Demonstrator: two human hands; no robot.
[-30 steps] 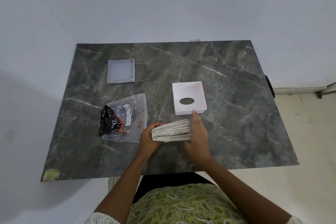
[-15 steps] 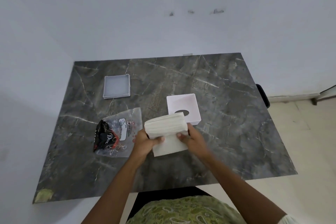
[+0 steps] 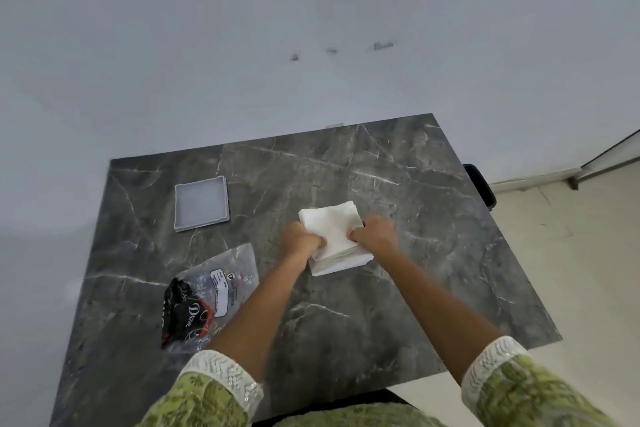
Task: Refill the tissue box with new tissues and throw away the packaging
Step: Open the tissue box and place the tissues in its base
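A thick stack of white tissues (image 3: 330, 224) sits in the middle of the dark marble table (image 3: 398, 288), over the spot where the white tissue box with the oval hole stood. The stack and my hands hide the box; a white edge (image 3: 341, 263) shows under the stack, and I cannot tell whether it is box or tissue. My left hand (image 3: 303, 239) grips the stack's left side and my right hand (image 3: 374, 234) grips its right side. The clear plastic tissue packaging (image 3: 214, 295), printed in black and red, lies crumpled at the front left.
A shallow square white tray-like lid (image 3: 201, 206) lies at the back left of the table. A pale wall runs right behind the table. A black object (image 3: 479, 184) sticks out past the table's right edge, with tiled floor beyond.
Both hands lifted the tissue stack from the table's front and carried it forward onto the white box, which it now covers. The view has tilted up toward the wall.
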